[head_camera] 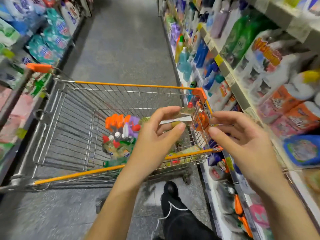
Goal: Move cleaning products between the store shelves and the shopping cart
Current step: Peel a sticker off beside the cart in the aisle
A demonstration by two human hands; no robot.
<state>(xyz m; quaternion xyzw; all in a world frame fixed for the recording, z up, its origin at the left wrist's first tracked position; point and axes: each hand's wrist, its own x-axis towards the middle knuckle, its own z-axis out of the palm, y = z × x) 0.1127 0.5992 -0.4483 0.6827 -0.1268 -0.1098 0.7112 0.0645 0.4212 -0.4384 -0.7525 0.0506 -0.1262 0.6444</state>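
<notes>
A wire shopping cart [72, 122] with orange trim stands in the aisle, turned across it. Several cleaning bottles [121, 135] with orange, red and white caps lie piled at its right end. Both hands hover above the cart's near right corner and hold nothing. My left hand [155, 135] has loosely curved fingers spread apart. My right hand [242, 139] is beside it, fingers relaxed, close to the cart's orange corner. The store shelves [230, 78] on the right carry bottles and packs of cleaning products.
Shelves with detergent bags [52, 40] line the left side of the aisle. The grey floor [121, 40] runs ahead beyond the cart. My dark trouser leg and shoe [170, 191] stand just behind the cart.
</notes>
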